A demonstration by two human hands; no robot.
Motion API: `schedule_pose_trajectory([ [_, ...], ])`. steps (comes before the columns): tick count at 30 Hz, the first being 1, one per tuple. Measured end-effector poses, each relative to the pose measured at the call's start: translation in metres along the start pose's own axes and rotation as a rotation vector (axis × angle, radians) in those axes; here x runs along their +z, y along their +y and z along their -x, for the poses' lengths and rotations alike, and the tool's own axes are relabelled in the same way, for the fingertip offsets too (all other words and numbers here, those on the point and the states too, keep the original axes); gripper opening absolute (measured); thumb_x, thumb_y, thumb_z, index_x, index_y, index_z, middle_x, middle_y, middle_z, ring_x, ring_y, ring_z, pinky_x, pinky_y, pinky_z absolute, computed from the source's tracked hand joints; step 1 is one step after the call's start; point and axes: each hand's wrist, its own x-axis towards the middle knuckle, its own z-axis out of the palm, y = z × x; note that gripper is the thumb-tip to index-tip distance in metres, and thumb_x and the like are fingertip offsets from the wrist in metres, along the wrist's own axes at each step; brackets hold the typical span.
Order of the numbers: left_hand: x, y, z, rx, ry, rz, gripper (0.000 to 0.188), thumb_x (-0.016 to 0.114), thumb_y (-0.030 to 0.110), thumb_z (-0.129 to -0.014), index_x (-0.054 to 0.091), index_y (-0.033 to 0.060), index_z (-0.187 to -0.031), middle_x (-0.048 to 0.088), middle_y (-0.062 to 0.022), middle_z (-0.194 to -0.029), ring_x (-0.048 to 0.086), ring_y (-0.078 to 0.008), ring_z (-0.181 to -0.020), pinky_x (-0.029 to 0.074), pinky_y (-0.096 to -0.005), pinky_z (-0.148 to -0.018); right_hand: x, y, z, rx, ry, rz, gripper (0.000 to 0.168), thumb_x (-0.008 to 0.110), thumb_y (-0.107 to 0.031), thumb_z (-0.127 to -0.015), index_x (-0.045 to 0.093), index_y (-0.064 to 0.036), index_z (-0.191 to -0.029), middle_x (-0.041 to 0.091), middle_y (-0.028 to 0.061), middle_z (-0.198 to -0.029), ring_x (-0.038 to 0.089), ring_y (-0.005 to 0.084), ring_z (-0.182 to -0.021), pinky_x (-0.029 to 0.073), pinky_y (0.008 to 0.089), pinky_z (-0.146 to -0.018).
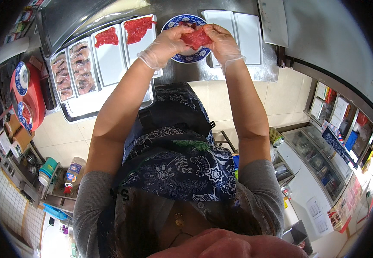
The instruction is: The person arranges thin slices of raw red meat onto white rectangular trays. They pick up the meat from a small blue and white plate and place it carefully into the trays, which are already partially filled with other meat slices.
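Between my gloved hands a slice of raw red meat (196,39) is stretched out over a blue-and-white patterned plate (188,58). My left hand (172,40) grips its left side, and my right hand (218,39) pinches the right side. Both wear clear plastic gloves. Darker meat shows on the plate behind the held slice. Left of the plate, one white tray (109,69) bears a piece of red meat (107,37) at its far end. The neighbouring white tray (130,54) bears a larger red slice (138,29). Two flat white trays (250,38) lie right of the plate, partly behind my right hand.
Two narrow trays of sliced meat or fish (82,67) stand at the left in a large metal tray (77,119). Farther left, a red stool-like surface (38,96) carries two patterned dishes. A steel counter (180,76) runs beneath everything; a grey panel (331,42) rises at the right.
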Motion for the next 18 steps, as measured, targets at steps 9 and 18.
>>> schedule_pose_trajectory([
  [9, 0.007, -0.01, -0.011, -0.06, 0.257, -0.016, 0.03, 0.059, 0.025, -0.088, 0.062, -0.0016, -0.101, 0.063, -0.0071, -0.086, 0.06, -0.0097, -0.07, 0.049, -0.0185, -0.059, 0.011, -0.002, 0.01, -0.153, -0.177, 0.244, 0.043, 0.066, -0.003, -0.076, 0.052, -0.004, -0.117, 0.059, 0.0077, -0.106, 0.056, 0.0172, -0.099, 0.044, 0.0277, -0.089],
  [18, 0.003, -0.011, -0.002, -0.048, 0.157, 0.078, 0.028, 0.062, 0.01, -0.083, 0.057, 0.0003, -0.109, 0.064, -0.0061, -0.097, 0.061, -0.0133, -0.085, 0.047, -0.0244, -0.08, 0.016, -0.005, 0.025, -0.25, -0.237, 0.131, 0.075, 0.059, 0.012, -0.072, 0.031, -0.007, -0.138, 0.054, 0.0112, -0.116, 0.052, 0.0207, -0.109, 0.041, 0.0296, -0.096],
])
